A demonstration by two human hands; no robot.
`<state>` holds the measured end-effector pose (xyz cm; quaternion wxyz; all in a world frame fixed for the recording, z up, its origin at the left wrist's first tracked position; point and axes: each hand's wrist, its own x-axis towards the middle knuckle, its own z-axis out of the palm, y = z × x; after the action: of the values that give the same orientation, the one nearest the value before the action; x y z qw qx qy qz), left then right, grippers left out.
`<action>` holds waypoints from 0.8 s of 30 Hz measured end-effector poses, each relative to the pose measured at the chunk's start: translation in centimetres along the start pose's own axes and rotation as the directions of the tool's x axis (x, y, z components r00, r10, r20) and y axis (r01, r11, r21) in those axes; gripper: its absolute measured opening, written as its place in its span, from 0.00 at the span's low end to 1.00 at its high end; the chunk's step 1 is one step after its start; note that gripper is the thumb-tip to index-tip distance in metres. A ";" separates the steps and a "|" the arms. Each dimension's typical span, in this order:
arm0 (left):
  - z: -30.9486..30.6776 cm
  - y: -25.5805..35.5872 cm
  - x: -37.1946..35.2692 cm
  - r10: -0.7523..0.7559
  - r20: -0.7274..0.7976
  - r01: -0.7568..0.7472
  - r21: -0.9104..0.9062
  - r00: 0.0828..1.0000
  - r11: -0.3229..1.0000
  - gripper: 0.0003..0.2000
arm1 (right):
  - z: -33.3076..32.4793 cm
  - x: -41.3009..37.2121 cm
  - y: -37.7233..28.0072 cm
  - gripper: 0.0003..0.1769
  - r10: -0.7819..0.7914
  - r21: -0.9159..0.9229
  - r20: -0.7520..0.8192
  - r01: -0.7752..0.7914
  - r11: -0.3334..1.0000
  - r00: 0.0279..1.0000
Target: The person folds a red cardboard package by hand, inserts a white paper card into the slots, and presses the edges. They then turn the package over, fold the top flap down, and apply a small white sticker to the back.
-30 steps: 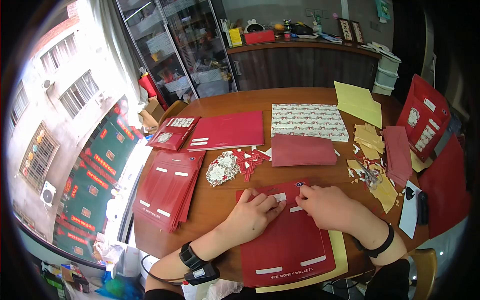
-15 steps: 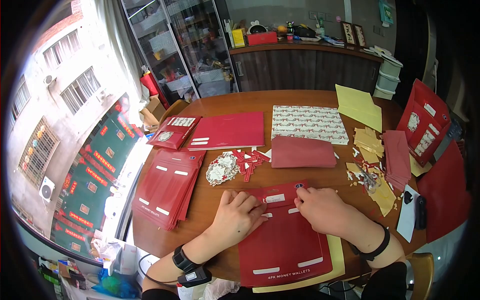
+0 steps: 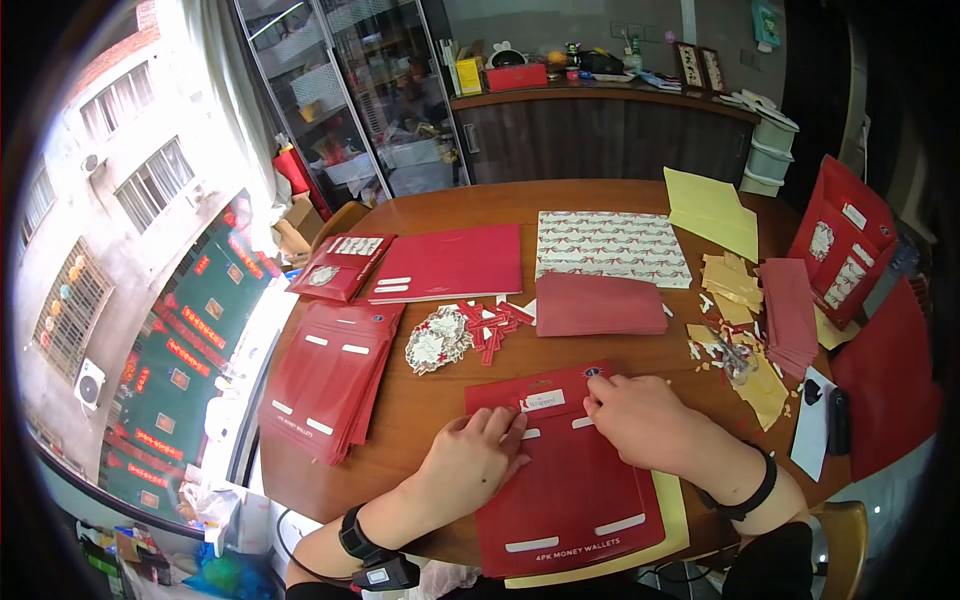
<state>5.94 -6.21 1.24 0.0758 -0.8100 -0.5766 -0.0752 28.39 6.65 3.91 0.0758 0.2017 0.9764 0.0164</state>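
Note:
A red "4PK MONEY WALLETS" card lies flat on the wooden table in front of me, on top of a yellow sheet. My left hand rests flat on the card's left edge, fingers spread near a white strip. My right hand presses its fingertips on the card's upper part beside a white label. Neither hand grips anything.
A stack of red wallet cards lies at the left. Paper cut-outs and red bows sit in the middle, a red envelope stack and patterned paper behind. Scissors and scraps lie at right, a cabinet beyond.
My left hand has slid down and left off the white label, which now shows uncovered. My right hand stays on the card's upper part.

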 end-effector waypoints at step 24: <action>-1.5 1.4 -1.7 -0.061 0.130 0.052 0.072 0.990 0.996 0.33 | -1.0 0.1 -0.4 0.26 0.088 -0.017 0.095 -0.087 0.996 0.992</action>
<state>6.62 -8.57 2.31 0.0628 -0.7934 -0.6054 -0.0038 27.97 6.38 4.89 0.1230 0.2442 0.9617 0.0163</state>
